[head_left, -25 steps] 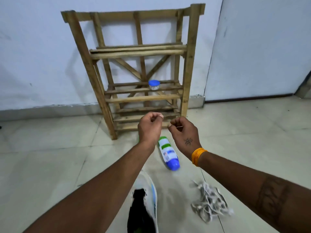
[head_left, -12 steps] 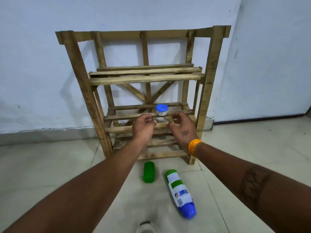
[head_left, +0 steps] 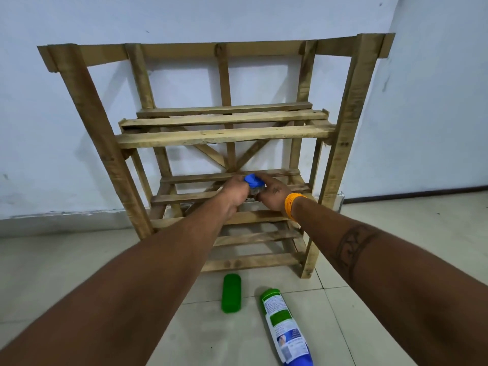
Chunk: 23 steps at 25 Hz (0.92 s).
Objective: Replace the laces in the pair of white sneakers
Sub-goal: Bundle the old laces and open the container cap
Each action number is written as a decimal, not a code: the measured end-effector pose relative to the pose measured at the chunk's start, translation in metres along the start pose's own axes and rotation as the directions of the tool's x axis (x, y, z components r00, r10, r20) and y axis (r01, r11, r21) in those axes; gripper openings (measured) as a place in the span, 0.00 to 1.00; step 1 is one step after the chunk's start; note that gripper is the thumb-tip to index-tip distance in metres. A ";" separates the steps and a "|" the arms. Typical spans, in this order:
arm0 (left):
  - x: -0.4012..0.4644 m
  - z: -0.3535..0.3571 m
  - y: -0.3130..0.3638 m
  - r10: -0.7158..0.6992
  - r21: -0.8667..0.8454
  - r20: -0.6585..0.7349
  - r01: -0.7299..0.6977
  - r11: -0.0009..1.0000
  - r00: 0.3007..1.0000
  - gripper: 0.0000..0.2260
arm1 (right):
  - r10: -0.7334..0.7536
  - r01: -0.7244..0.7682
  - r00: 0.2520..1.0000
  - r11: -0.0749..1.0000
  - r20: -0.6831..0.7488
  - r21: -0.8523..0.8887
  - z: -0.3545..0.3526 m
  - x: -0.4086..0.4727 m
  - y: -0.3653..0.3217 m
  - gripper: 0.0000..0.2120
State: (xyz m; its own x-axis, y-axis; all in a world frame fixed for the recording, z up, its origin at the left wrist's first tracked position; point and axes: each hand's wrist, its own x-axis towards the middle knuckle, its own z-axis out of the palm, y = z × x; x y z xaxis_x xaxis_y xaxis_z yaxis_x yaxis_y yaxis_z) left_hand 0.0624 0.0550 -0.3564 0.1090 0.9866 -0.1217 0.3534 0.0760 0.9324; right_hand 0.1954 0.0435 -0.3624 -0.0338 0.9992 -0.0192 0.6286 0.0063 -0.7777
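grip: both hands [head_left: 253, 192] on jar [head_left: 254, 184] | wooden rack [head_left: 224, 136] | tiled floor [head_left: 52, 260]

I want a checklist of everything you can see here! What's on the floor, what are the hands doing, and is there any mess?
Surface: pale tiled floor, bare part looks clean.
Job's things: sneakers and laces, nothing seen.
Clutter: green case lying flat; white bottle with blue end lying on its side beside it, apart.
Grippers: left hand and right hand both closed around a small blue-lidded jar at the middle shelf of the wooden rack.
Cables: nothing seen.
Surroundings: rack stands against a white wall; orange wristband on right wrist.
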 end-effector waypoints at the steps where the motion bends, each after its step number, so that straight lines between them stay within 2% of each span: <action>1: -0.001 0.000 0.000 0.005 -0.015 0.005 -0.005 1.000 1.000 0.13 | -0.024 0.024 1.000 1.000 -0.007 0.014 -0.001 0.002 0.003 0.27; 5: -0.008 0.005 -0.009 -0.024 -0.192 -0.072 0.010 0.981 0.997 0.16 | -0.052 0.091 0.977 0.979 -0.208 0.183 -0.001 -0.007 0.014 0.24; 8: -0.041 0.016 -0.003 -0.098 -0.423 -0.186 0.010 0.906 0.978 0.13 | -0.083 0.165 0.960 0.940 -0.268 0.300 -0.003 -0.036 0.012 0.23; 11: -0.082 0.025 -0.008 -0.132 -0.555 -0.216 -0.010 0.832 0.968 0.11 | -0.119 0.232 0.949 0.889 -0.290 0.395 -0.006 -0.086 0.007 0.23; 13: -0.109 0.032 -0.015 -0.117 -0.625 -0.154 -0.005 0.780 0.981 0.10 | -0.142 0.263 0.944 0.869 -0.299 0.418 -0.006 -0.119 0.006 0.21; 16: -0.166 0.051 -0.034 -0.131 -0.756 0.099 0.160 0.635 0.986 0.16 | -0.140 0.257 0.951 0.852 -0.275 0.456 -0.005 -0.179 0.016 0.18; 19: -0.225 0.075 -0.064 -0.146 -0.788 0.253 0.291 0.542 0.957 0.17 | -0.149 0.241 0.945 0.919 -0.290 0.313 0.003 -0.240 0.043 0.16; 23: -0.292 0.108 -0.106 -0.168 -0.827 0.294 0.339 0.448 0.941 0.15 | -0.181 0.218 0.929 0.972 -0.324 0.082 0.030 -0.314 0.085 0.16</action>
State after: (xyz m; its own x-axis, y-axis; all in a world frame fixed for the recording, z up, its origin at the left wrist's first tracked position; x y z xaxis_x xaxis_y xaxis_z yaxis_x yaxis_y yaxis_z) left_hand 0.0935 -0.2567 -0.4561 0.3169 0.8729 -0.3709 -0.5734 0.4879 0.6582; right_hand 0.2366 -0.2705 -0.4413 0.1071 0.9391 0.3265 0.5401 0.2208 -0.8121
